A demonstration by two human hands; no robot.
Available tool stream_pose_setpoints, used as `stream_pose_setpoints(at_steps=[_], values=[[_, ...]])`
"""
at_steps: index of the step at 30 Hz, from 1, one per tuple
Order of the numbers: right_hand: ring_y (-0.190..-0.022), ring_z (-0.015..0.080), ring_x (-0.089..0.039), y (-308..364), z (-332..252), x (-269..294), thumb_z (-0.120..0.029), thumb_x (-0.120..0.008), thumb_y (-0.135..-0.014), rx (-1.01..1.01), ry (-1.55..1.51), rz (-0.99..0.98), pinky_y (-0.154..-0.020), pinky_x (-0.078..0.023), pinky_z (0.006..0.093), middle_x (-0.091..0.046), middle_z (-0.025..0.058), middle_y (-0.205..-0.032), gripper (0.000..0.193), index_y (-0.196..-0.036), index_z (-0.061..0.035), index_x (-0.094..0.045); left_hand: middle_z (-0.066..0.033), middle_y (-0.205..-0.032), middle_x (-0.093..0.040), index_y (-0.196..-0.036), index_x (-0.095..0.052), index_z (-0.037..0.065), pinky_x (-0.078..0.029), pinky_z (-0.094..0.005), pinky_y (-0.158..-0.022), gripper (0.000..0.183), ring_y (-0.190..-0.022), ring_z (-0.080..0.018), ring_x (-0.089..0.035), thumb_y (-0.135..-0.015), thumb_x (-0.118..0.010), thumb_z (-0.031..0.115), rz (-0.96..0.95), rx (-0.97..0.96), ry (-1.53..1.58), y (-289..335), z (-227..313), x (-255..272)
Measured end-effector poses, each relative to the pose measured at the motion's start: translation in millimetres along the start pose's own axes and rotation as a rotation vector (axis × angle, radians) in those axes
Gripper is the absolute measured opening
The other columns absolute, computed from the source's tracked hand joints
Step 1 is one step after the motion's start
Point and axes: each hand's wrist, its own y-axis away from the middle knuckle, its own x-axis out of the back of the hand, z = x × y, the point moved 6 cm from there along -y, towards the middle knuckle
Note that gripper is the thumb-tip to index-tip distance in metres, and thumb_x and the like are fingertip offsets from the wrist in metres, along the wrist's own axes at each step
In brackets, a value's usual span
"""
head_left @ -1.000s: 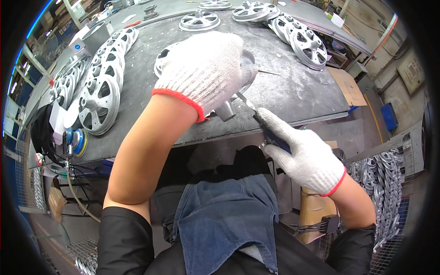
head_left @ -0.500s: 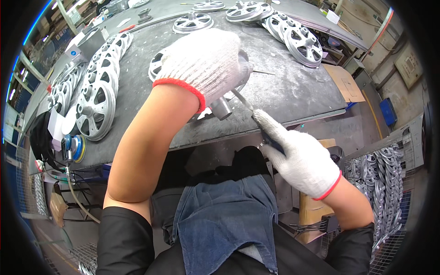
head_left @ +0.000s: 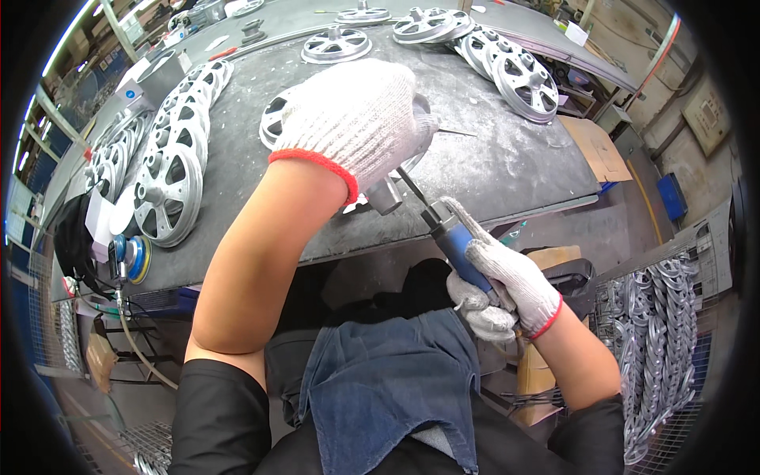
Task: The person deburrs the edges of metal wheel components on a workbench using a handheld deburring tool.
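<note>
My left hand point(head_left: 352, 119), in a white knit glove with a red cuff, is closed around a grey metal part above the table. A tubular end of the metal part point(head_left: 384, 197) sticks out below the glove; most of its shape is hidden. My right hand point(head_left: 507, 281), also gloved, wraps round a blue power file point(head_left: 461, 253). Its narrow dark blade point(head_left: 412, 184) points up and left to the metal part; whether the tip touches cannot be made out. Beyond my left hand, a thin pointed rod point(head_left: 457, 132) juts to the right.
Spoked metal wheels stand in a leaning row point(head_left: 168, 194) at left and lie in a stack point(head_left: 524, 83) at far right. One wheel point(head_left: 336, 45) lies behind my left hand. A blue-padded sander point(head_left: 136, 259) hangs by the left table edge. At right, a wire basket holds wheels point(head_left: 653, 340).
My right hand has turned and dropped slightly, so the blue power file's body now shows. My left hand still grips the metal part in nearly the same place.
</note>
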Motion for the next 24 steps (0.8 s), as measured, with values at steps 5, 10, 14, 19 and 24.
stream_pose_setpoints(at_steps=[5, 10, 14, 19, 24], values=[[-0.064, 0.0292, -0.071, -1.5, -33.8, -12.1, -0.027, -0.072, -0.107, 0.664, 1.607, 0.434, -0.06, -0.058, 0.0432, -0.069, 0.0192, -0.085, 0.072, -0.174, -0.0258, -0.046, -0.0227, -0.099, -0.078, -0.106, -0.078, 0.0, -0.062, -0.0504, -0.087, 0.058, -0.097, -0.0391, -0.079, -0.101, -0.072, 0.057, -0.1, 0.103, 0.021, 0.4, -11.0, -0.2], [-0.107, 0.0432, -0.077, -13.8, -24.3, -17.0, -0.028, -0.073, -0.107, 0.371, 1.496, 0.536, -0.099, -0.06, 0.0511, -0.076, 0.0257, -0.118, 0.069, -0.171, -0.0222, -0.05, -0.0229, -0.093, -0.077, -0.105, -0.077, -0.002, -0.062, -0.0494, -0.085, 0.062, -0.093, -0.0401, -0.079, -0.1, -0.074, 0.06, 0.048, 0.069, -0.045, 8.9, -24.3, 5.1], [-0.145, 0.0388, -0.066, -10.4, -29.7, -23.8, -0.031, -0.076, -0.103, 0.319, 0.976, 0.257, -0.127, -0.044, 0.0488, -0.067, 0.0201, -0.159, 0.077, -0.173, -0.0139, -0.047, -0.0192, -0.09, -0.079, -0.1, -0.077, -0.003, -0.061, -0.0444, -0.082, 0.054, -0.086, -0.0316, -0.079, -0.097, -0.076, 0.05, 0.156, 0.051, 0.209, 16.2, -48.4, 16.5], [-0.134, 0.0381, -0.071, -21.3, -46.7, -37.8, -0.026, -0.077, -0.101, 0.451, 1.05, 0.293, -0.114, -0.054, 0.0423, -0.074, 0.0239, -0.145, 0.078, -0.173, -0.016, -0.047, 0.0028, -0.074, -0.066, -0.106, -0.075, 0.002, -0.039, -0.0228, -0.047, 0.037, -0.054, -0.0024, -0.053, -0.105, -0.082, 0.038, 0.323, 0.264, 1.01, 57.0, -97.0, -29.9], [-0.119, 0.0523, -0.073, -25.9, -24.3, -50.5, -0.027, -0.069, -0.107, 0.525, 1.085, 0.227, -0.103, -0.058, 0.0502, -0.075, 0.0294, -0.136, 0.07, -0.173, -0.0202, -0.045, 0.0016, -0.079, -0.068, -0.11, -0.076, 0.0, -0.042, -0.023, -0.05, 0.026, -0.058, -0.0028, -0.056, -0.109, -0.078, 0.027, 0.483, 0.289, 1.063, 84.9, -99.3, -41.6]])
